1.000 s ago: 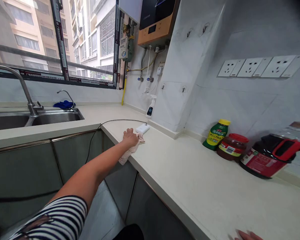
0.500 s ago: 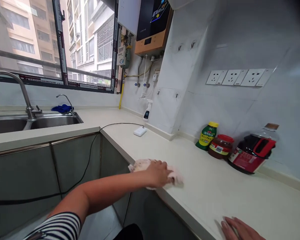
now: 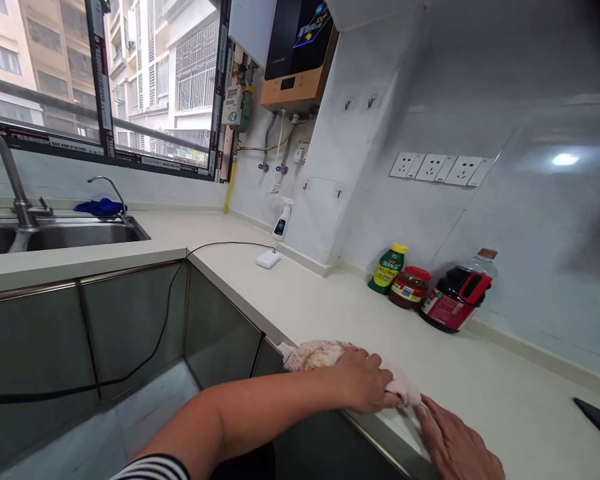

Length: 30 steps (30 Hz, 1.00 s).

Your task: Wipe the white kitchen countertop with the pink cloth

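Cloth [image 3: 319, 354] lies bunched under left hand [image 3: 366, 381], apparently touching right hand [image 3: 455, 439].

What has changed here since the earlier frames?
The left hand, holding the cloth, has moved along the front of the counter, away from the white box and toward the right hand. The right hand, earlier apart from the cloth, now touches its near end; whether it grips is unclear. The white box, green bottle, red-lidded jar and spray bottle stayed in place.
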Available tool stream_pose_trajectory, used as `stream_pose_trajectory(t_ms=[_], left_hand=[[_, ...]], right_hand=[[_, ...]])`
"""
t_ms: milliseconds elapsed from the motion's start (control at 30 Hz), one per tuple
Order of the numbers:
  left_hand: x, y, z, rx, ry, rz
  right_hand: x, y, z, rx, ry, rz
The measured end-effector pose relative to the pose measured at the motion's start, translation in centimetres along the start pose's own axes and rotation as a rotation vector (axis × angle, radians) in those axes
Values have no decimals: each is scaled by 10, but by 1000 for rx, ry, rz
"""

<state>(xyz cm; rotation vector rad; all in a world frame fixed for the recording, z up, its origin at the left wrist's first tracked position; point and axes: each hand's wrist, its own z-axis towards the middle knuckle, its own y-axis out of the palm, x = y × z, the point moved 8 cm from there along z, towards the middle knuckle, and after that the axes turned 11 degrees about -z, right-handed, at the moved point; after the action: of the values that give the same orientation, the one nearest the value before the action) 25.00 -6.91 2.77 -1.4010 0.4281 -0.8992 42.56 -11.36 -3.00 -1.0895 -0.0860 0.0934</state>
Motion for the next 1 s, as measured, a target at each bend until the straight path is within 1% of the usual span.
stream_pose_trajectory(t_ms=[67, 133, 200, 267, 333, 400, 467, 567, 667, 733, 800, 867, 933, 1000], left_hand=[[-1, -2, -7, -39, 10, -55], [-7, -9, -17, -57, 16, -90], [-18, -19, -29, -42, 7, -75], [-34, -28, -43, -40, -45, -35], [-50, -30, -58, -77, -108, -44], [-59, -30, -69, -91, -130, -86], [-60, -29, -76, -56, -105, -98], [-57, -27, -79, 19, -79, -53], [-53, -27, -78, 102, -47, -43], [-50, -27, -77, 146, -6, -47], [-47, -26, -75, 170, 34, -56], [-45, -25, -74, 189, 68, -78], [-44, -26, -74, 205, 98, -124], [-47, -28, -75, 215, 131, -194]], right_hand=[[-9, -5, -2, 19, -22, -18], [-15, -10, -4, 15, 8, -16], [-19, -15, -3, 6, 56, -4], [-23, -21, 0, 23, 77, -8], [-28, -27, 3, 63, 44, -16], [-33, -31, 6, 104, -1, -6], [-35, -33, 7, 134, -33, 11], [-37, -37, 4, 186, -52, 21], [-38, -47, 4, 253, -51, 45], [-43, -55, 10, 305, -37, 68], [-57, -61, 21, 328, -43, 90], [-82, -60, 36, 298, -96, 113], [-112, -51, 47, 221, -168, 115], [-135, -40, 52, 162, -196, 67]])
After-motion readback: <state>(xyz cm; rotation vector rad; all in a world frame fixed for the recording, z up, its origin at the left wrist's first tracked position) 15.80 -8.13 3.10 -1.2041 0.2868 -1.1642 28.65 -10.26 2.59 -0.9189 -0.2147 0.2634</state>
